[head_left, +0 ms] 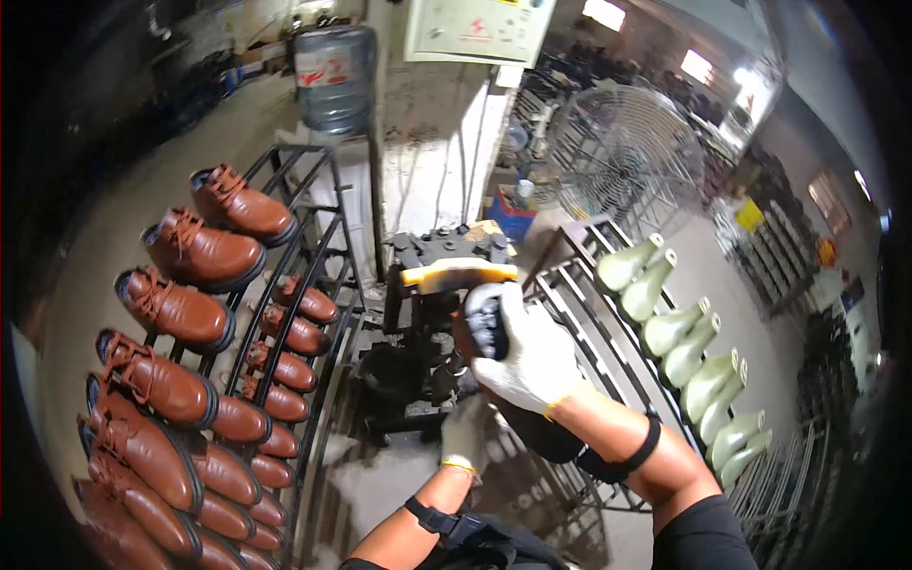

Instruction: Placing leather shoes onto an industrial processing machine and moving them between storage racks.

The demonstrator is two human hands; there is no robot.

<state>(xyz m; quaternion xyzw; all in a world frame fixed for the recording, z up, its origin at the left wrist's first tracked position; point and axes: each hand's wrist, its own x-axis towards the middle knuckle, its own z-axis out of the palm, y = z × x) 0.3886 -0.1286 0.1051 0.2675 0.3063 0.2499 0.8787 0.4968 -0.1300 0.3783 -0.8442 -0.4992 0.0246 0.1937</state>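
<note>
My right hand [537, 356], in a white knit glove, grips a brown shoe [486, 328] with a black sole in front of a dark machine. The shoe is tilted, and its dark sole shows beside my thumb. Much of its body is hidden behind the glove. Lower down, near the machine's base, is my left hand [464, 435], gloved too; blur and shadow obscure its fingers. Just beyond the shoe, a yellow-orange bar [460, 275] crosses the dark, greasy machine [418, 328].
On the left, a black metal rack [332, 204] carries rows of brown lace-up shoes [171, 304]. A second rack [608, 356] on the right bears pale green shoe lasts [684, 332]. Behind stand a large fan [625, 157], a water bottle [335, 81] and a control box [475, 33].
</note>
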